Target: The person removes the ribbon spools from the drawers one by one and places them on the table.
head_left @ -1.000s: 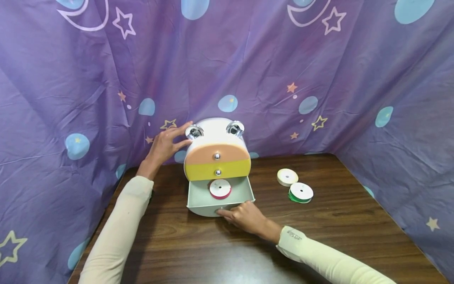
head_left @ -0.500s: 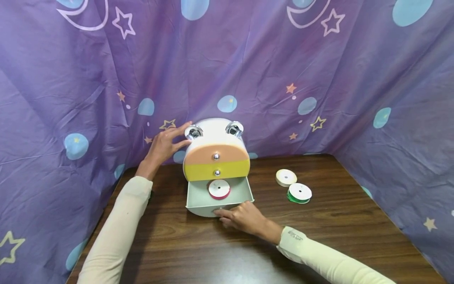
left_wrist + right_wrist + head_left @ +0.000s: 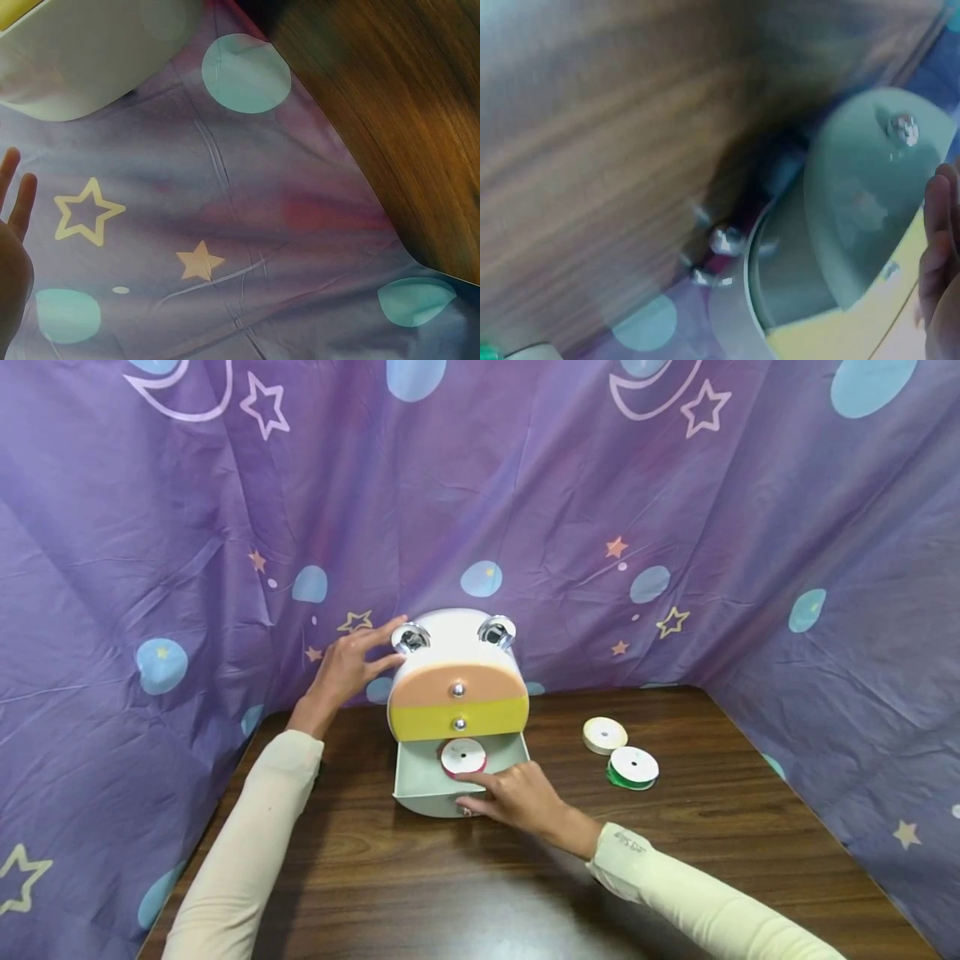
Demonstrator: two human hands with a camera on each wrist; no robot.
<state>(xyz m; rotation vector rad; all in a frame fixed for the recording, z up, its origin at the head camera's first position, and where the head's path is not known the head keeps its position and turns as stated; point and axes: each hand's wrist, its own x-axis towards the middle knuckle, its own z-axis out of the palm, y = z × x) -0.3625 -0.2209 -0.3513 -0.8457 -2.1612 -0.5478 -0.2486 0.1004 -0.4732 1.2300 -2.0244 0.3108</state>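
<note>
Your left hand (image 3: 347,670) rests flat on the upper left side of the drawer box (image 3: 456,653), fingers spread, pinching nothing. Your right hand (image 3: 521,797) sits at the front wall of the open bottom drawer (image 3: 418,781) – fingers straight, index tip touching the red ribbon spool (image 3: 462,757) lying inside. 2 more spools – cream spool (image 3: 604,734) and green spool (image 3: 633,767) – lie on the table (image 3: 420,893), right of the box.
</note>
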